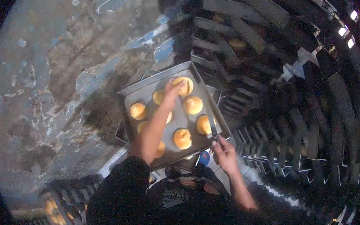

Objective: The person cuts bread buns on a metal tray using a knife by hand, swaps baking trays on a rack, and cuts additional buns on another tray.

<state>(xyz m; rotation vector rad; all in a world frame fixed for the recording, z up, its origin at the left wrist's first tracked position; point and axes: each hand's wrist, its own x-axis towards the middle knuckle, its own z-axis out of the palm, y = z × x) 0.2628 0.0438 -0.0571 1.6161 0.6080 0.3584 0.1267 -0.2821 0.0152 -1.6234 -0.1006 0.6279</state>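
A metal baking tray (pixel 155 80) lies tilted in front of me with several golden-brown buns on it. My left hand (pixel 174 90) reaches across the tray to its far corner. There its fingers are closed on a bun (pixel 186 87) with a dark line across its top. At the tray's right edge, my right hand (pixel 224 154) is wrapped round the dark handle of a knife (pixel 213 128). Beside the blade sits another bun (pixel 203 124). More buns, such as one bun (pixel 182 138) near the middle front, lie apart from both hands. My left forearm partly hides some of them.
A worn wall (pixel 58 80) with peeling paint stands on the left. Tall racks of metal trays (pixel 290 126) fill the right side close by. At the lower left, more buns (pixel 54 213) rest on a rack. Below the tray, a blue shoe (pixel 204 158) shows on the tiled floor.
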